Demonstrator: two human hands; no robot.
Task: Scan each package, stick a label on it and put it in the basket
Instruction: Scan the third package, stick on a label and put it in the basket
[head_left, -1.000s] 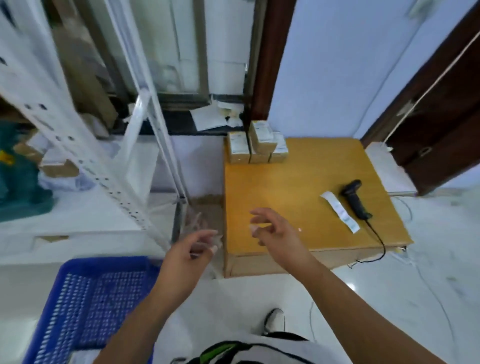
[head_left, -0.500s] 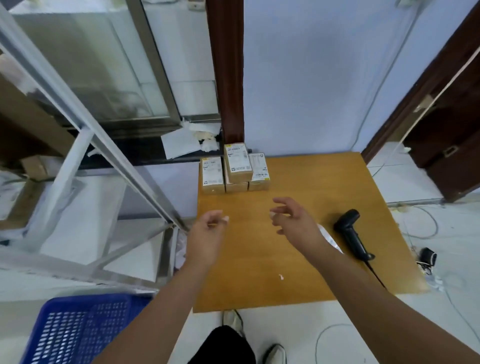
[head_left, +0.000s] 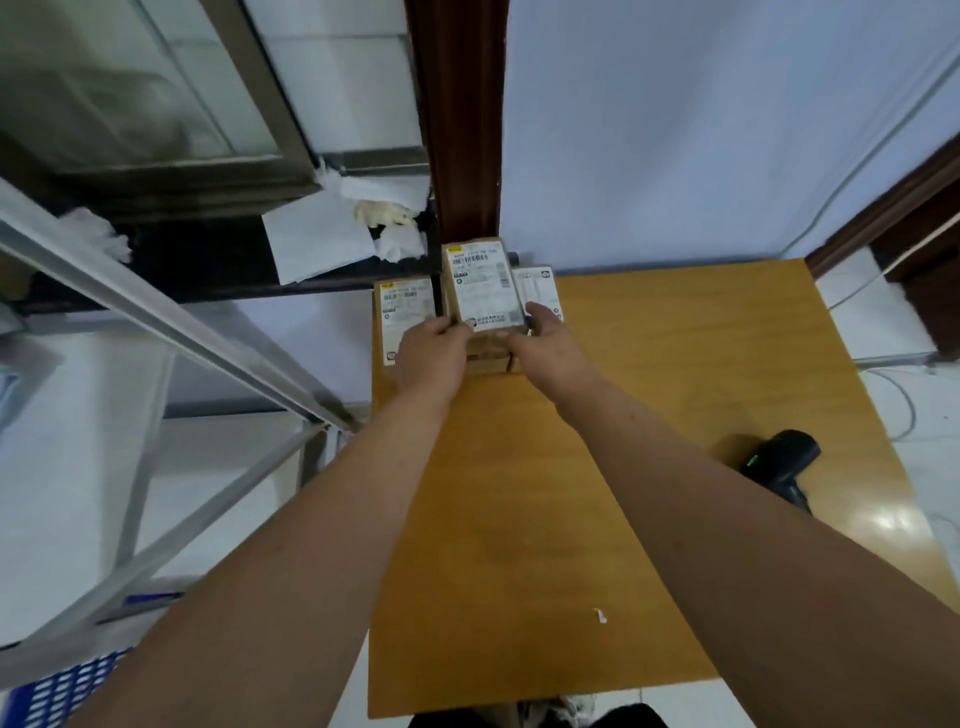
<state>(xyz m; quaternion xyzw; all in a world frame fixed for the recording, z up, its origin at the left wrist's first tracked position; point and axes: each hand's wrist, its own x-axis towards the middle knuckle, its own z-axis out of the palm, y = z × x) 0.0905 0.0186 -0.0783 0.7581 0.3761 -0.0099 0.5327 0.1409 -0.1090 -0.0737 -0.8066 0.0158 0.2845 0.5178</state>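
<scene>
Small cardboard packages with white shipping labels are grouped at the far left end of a wooden table (head_left: 649, 415). The top package (head_left: 483, 283) sits on a stack in the middle. My left hand (head_left: 428, 353) grips its left side and my right hand (head_left: 545, 340) grips its right side. Another package (head_left: 405, 312) lies flat to the left, and a third (head_left: 540, 286) shows partly behind my right hand. A black handheld scanner (head_left: 779, 460) with a green light lies at the table's right edge. The blue basket (head_left: 57, 691) peeks in at the lower left, on the floor.
A white metal shelf frame (head_left: 171, 332) slants across the left. Crumpled white papers (head_left: 337, 234) lie on a dark sill behind the packages. A small white scrap (head_left: 600, 616) rests on the near part of the table. Cables run along the floor at the right.
Both hands have reached forward from mid-air over the table to the stacked packages and taken hold of the top one. The view has moved closer to the table.
</scene>
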